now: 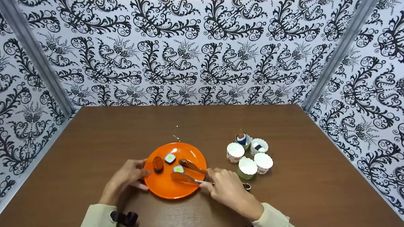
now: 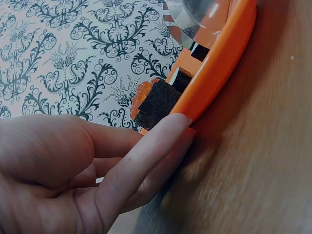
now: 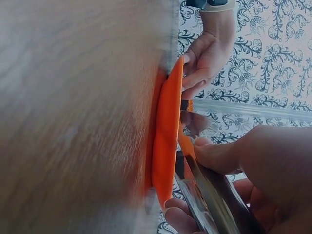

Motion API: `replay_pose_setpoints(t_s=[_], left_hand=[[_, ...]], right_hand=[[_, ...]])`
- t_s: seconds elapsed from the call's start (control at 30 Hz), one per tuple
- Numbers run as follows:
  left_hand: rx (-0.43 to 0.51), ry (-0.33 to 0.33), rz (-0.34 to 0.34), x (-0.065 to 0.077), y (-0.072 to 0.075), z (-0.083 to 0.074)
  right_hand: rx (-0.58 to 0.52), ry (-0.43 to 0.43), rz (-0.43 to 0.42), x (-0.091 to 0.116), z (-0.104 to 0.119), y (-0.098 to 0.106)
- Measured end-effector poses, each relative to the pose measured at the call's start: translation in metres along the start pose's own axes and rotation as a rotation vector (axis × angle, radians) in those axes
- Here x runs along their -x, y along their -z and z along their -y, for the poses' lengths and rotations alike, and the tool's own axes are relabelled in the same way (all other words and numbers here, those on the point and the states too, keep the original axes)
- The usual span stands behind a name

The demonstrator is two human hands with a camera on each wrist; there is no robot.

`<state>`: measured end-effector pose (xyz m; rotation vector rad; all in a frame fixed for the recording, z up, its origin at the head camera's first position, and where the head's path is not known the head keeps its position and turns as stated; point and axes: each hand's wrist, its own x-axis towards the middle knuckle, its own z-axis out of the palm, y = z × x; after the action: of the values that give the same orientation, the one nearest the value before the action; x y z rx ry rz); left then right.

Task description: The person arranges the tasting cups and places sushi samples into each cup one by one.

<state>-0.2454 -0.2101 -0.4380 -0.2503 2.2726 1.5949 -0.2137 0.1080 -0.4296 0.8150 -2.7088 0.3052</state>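
An orange plate [image 1: 162, 189] lies on the table. My left hand [image 1: 126, 175] grips its left rim, fingers at the edge. Beside those fingers sits a roe-topped sushi piece [image 1: 157, 164], its dark wrap plain in the left wrist view [image 2: 160, 103]. My right hand [image 1: 228, 190] holds metal tongs [image 1: 184, 177] low over the plate's right side. The tong ends stand on either side of a small sushi roll [image 1: 178, 169] with a white and green-yellow top; whether they touch it, I cannot tell. A matching sushi roll [image 1: 170, 158] lies behind it.
Right of the plate stand several paper cups. One cup [image 1: 248, 142] holds a dark piece with an orange top, another cup [image 1: 259, 145] a white piece with a black band. White specks [image 1: 177, 137] show behind the plate. Patterned walls [image 1: 189, 63] enclose the table [image 1: 303, 176].
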Motion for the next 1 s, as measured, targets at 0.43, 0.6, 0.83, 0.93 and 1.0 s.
replay_pose_setpoints(t_s=[0.43, 0.6, 0.83, 0.93, 1.0], left_hand=[[0.037, -0.045, 0.008, 0.0002, -0.001, 0.0022], [0.038, -0.056, 0.003, -0.0003, -0.0016, 0.003], [0.022, -0.032, -0.015, 0.0008, -0.0016, 0.0019], [0.025, -0.028, -0.01, 0.0007, -0.0015, 0.0018], [0.024, -0.021, -0.009, 0.0007, -0.0014, 0.0017]], right_hand=[[0.019, 0.019, -0.037, 0.002, 0.0011, -0.0019], [0.049, 0.028, -0.06, 0.0025, 0.0025, -0.0033], [0.044, 0.021, -0.058, 0.0027, 0.0031, -0.0044], [0.036, 0.017, -0.049, 0.0025, 0.0031, -0.0049], [0.038, 0.017, -0.044, 0.0025, 0.0033, -0.0054]])
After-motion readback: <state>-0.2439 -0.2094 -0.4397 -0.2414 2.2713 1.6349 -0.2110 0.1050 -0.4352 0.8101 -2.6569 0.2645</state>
